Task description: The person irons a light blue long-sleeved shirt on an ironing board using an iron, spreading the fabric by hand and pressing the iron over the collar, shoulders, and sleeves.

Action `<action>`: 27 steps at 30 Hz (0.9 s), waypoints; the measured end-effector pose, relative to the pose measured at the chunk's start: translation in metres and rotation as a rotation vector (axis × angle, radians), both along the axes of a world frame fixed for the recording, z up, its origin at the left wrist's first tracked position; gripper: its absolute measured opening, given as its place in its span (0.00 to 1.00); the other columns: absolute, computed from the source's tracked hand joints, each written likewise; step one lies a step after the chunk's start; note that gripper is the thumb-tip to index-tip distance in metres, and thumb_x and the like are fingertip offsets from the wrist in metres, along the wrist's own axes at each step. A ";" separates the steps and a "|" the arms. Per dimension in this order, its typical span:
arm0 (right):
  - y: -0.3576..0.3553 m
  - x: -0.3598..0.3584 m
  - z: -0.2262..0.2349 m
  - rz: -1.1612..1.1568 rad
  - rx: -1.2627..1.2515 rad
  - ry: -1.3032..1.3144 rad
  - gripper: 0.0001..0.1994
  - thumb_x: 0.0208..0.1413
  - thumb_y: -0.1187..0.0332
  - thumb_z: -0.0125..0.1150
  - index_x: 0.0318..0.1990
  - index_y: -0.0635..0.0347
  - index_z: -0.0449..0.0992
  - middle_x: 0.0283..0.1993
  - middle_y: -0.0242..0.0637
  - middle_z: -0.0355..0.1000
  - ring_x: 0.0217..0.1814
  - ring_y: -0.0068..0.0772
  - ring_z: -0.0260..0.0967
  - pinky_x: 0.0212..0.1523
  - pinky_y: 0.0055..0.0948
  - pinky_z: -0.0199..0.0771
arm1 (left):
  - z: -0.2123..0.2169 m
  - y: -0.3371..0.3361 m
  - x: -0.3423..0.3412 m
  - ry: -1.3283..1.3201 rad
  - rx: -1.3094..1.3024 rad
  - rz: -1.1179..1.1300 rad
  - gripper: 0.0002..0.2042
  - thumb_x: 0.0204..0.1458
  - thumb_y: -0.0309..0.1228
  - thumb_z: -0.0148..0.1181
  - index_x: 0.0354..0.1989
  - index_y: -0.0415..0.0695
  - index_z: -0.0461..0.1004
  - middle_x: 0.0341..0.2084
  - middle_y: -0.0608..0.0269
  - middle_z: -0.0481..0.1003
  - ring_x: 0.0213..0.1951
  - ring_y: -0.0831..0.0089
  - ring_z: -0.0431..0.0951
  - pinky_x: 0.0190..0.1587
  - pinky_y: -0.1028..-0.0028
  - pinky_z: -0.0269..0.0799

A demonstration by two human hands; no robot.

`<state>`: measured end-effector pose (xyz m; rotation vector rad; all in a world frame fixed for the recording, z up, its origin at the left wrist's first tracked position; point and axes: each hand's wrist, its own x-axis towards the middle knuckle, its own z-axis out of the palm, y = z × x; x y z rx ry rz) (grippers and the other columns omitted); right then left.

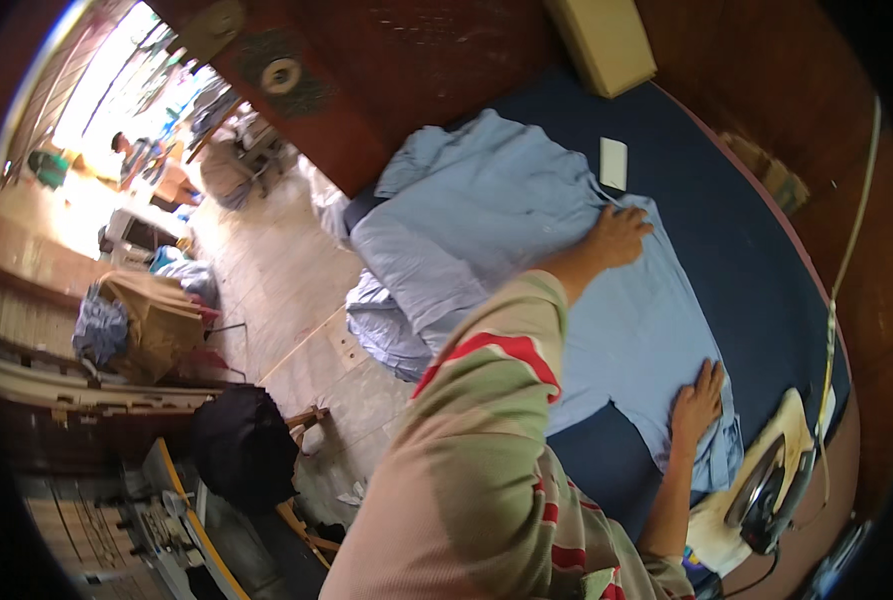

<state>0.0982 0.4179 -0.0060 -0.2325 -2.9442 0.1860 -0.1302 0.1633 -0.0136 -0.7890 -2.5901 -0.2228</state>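
A light blue garment (506, 230) lies spread over a table padded in dark blue cloth (746, 240), part of it hanging off the left edge. My left hand (618, 236) reaches far out in a striped sleeve, its fingers curled on the garment's edge near a small white rectangular object (613, 162). My right hand (697, 402) lies flat on the garment's near corner, fingers apart, pressing the fabric down. An electric iron (763, 487) stands on a cream pad just right of that hand.
The iron's cord (846, 250) runs along the table's right rim. A cream block (601, 42) sits at the far end. Left of the table are a tiled floor, a dark bundle on a stool (241, 445), cloth piles and a cardboard box (151, 320).
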 end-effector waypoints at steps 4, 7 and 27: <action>-0.003 -0.003 0.003 -0.013 -0.071 0.046 0.29 0.44 0.68 0.45 0.60 0.57 0.62 0.67 0.44 0.51 0.68 0.43 0.48 0.62 0.47 0.48 | 0.016 0.011 -0.011 -0.004 -0.075 -0.119 0.21 0.47 0.28 0.49 0.53 0.51 0.68 0.58 0.60 0.62 0.62 0.64 0.57 0.55 0.46 0.52; -0.009 -0.005 0.013 -0.031 -0.061 0.069 0.28 0.45 0.67 0.46 0.59 0.57 0.62 0.66 0.44 0.53 0.68 0.43 0.48 0.62 0.52 0.46 | 0.053 0.035 -0.010 -0.351 -0.093 -0.317 0.24 0.46 0.28 0.51 0.56 0.51 0.64 0.57 0.60 0.63 0.62 0.65 0.58 0.58 0.52 0.53; 0.024 0.006 0.010 0.136 -0.498 0.096 0.25 0.47 0.69 0.47 0.57 0.55 0.64 0.63 0.43 0.57 0.69 0.42 0.48 0.62 0.50 0.47 | 0.033 0.089 0.077 -0.412 -0.206 -0.149 0.23 0.59 0.43 0.39 0.64 0.57 0.54 0.65 0.67 0.50 0.67 0.68 0.45 0.61 0.47 0.43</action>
